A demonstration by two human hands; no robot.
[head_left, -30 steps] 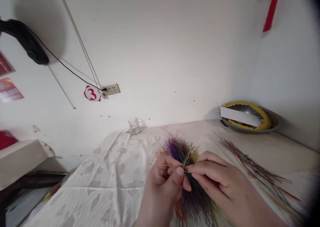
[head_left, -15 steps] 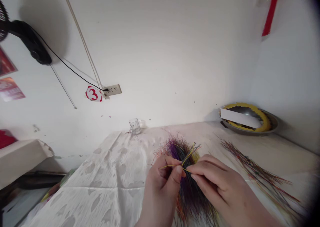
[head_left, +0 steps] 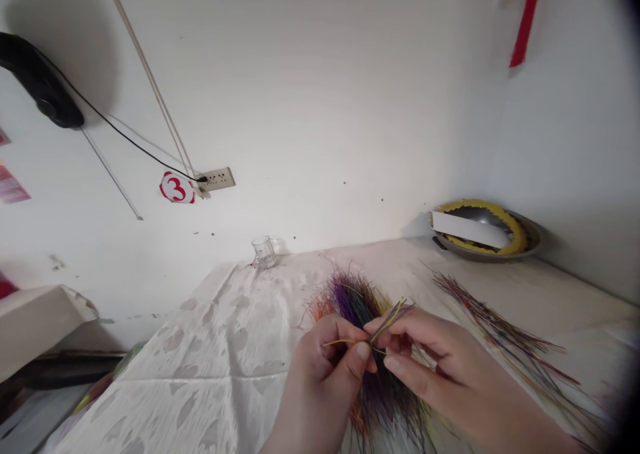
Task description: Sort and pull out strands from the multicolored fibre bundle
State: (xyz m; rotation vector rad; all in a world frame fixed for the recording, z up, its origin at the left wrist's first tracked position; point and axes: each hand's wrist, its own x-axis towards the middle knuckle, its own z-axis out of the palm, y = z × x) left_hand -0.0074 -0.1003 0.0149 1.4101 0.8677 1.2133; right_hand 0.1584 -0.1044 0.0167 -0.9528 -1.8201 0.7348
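My left hand [head_left: 333, 367] is closed, thumb and index finger pinching a small bunch of thin yellow and dark strands [head_left: 393, 317]. One yellow strand [head_left: 340, 342] lies crosswise at the pinch, its end sticking out leftward. Close by on the right, my right hand [head_left: 430, 364] has its index fingertip against the bunch, while its thumb stands apart from that finger. Beneath both hands a thick pile of purple, dark green, orange and yellow strands [head_left: 350, 297] lies on the table, partly covered by them. Whether the strands are wire or fibre I cannot tell.
A looser bundle of long strands [head_left: 500, 327] lies to the right. Behind it, a metal bowl [head_left: 533, 241] holds a yellow ring and a white strip. A clear glass mug [head_left: 264, 252] stands near the wall on the patterned tablecloth [head_left: 200, 381].
My right thumb and index finger have parted from their pinch on the yellow strand, and the index has moved left behind the bunch. My left hand keeps its pinch. The view has shifted slightly right.
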